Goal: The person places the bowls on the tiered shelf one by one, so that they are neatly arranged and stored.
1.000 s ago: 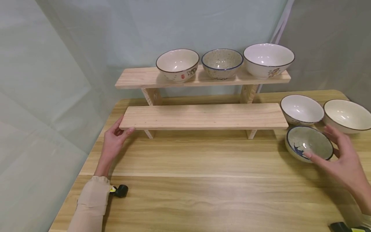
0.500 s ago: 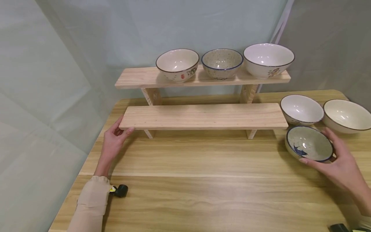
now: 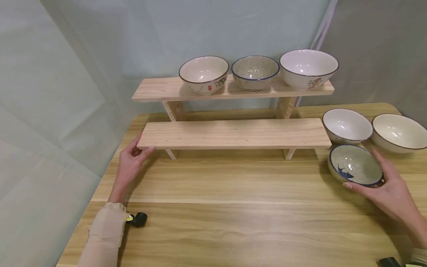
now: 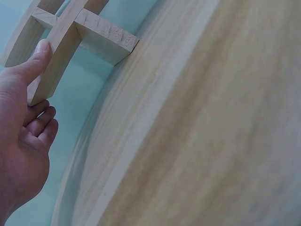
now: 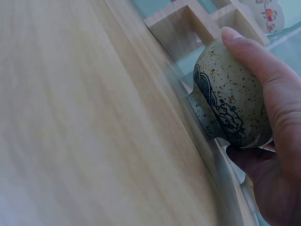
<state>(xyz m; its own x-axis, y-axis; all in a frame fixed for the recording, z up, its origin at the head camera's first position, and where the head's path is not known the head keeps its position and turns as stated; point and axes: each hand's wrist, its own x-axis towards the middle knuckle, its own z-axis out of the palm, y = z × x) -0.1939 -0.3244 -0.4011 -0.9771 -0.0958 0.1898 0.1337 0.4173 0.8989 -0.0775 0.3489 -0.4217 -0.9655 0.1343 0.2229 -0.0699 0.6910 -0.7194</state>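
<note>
My left hand (image 3: 131,163) grips the left end of the lower board of a two-tier wooden shelf (image 3: 233,134). In the left wrist view its thumb lies along the board's face, with the other fingers curled at the end. On the right, my right hand (image 3: 393,191) holds a speckled grey-green bowl (image 3: 361,165) with a blue rim and a dark blue motif inside. Thumb on the near side, fingers around the far right side, it grasps the bowl's wall. The right wrist view shows a dark wave pattern on the bowl's speckled outside (image 5: 230,89).
On the upper board stand a cream bowl (image 3: 204,70), a speckled blue-rimmed bowl (image 3: 255,68) and a larger white bowl (image 3: 308,63). Behind the held bowl, a white bowl (image 3: 347,124) and a cream bowl (image 3: 399,130) sit on the wooden table (image 3: 233,222).
My right hand has closed onto the speckled bowl, its thumb shifting from over the rim to the near outer wall. The left hand has stayed on the shelf; the bowl has hardly moved.
</note>
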